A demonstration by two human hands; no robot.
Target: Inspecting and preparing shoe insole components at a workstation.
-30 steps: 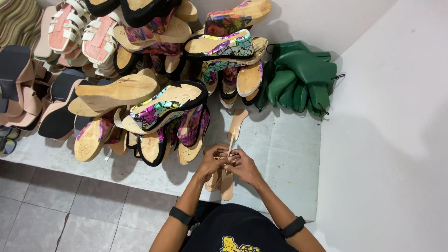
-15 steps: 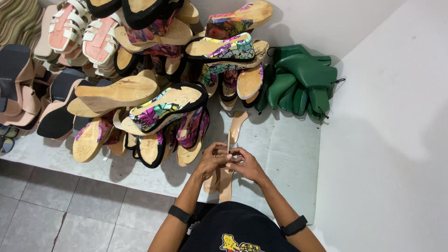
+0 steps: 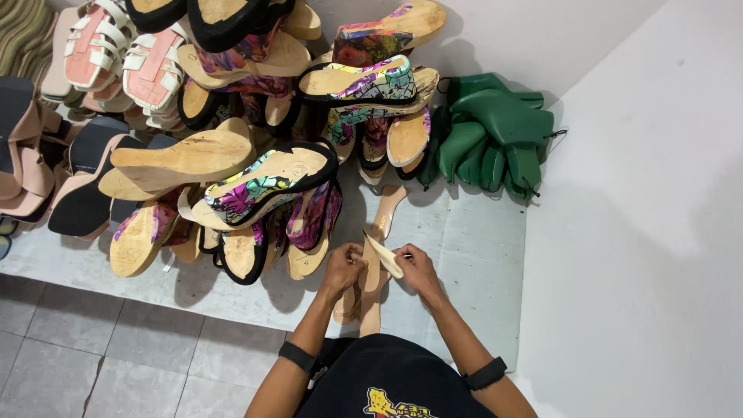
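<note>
Since the earlier frames little had shifted: both hands stayed low in the middle of the frame, still working the same thin piece, and the view had only crept a touch closer. Largest was the white ledge (image 3: 472, 255), running across the middle of the frame, with a grey tiled floor (image 3: 116, 364) below it at lower left and a white wall (image 3: 658, 193) filling the right side. On the ledge a heap of wedge sandals (image 3: 255, 155) took up the upper left and centre, too many and too overlapped to count exactly, well over a dozen; several had pale wood-coloured soles, some black edging, some bright patterned uppers. At upper left two white-and-pink strappy sandals (image 3: 124, 54) lay side by side. At upper right a cluster of green shoe lasts (image 3: 495, 131) leaned together, about six, though the overlap made the count uncertain. Two black wristbands showed, one on each forearm. One tan insole (image 3: 387, 213) lay flat on the ledge just above the hands. The left hand (image 3: 344, 267) was closed, pinching a narrow tan strip (image 3: 371, 298) that hung downward; the right hand (image 3: 418, 267) gripped a pale cream insole piece (image 3: 385, 255), slim, pointed and slightly curled, held between the two hands over the ledge's front part.
</note>
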